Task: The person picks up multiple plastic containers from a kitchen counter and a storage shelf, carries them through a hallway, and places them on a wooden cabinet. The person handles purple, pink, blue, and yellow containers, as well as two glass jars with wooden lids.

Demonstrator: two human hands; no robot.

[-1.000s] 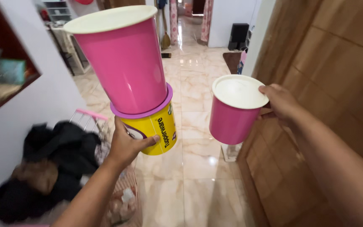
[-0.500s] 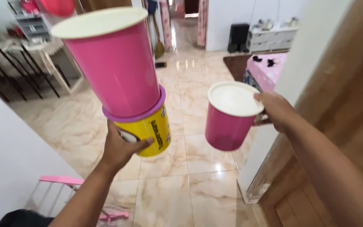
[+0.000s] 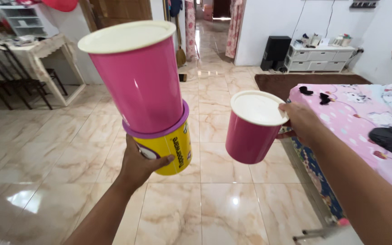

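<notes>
From the head camera, the left hand [image 3: 138, 164] wraps from below around a yellow canister [image 3: 165, 147] at seven o'clock; a tall pink canister [image 3: 137, 77] stands stacked on its purple lid [image 3: 159, 129], leaning left, so the low grip looks meant to steady both. The right hand [image 3: 301, 121], at three o'clock, is closed on the side of a smaller pink canister [image 3: 250, 129] at its cream lid [image 3: 258, 107], carrying it above the marble floor [image 3: 69, 159]. A pink bed [image 3: 364, 118] lies at four o'clock.

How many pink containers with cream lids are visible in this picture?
2. The large pink container stands on the yellow container held by the left hand; the small pink container is in the right hand.
</notes>
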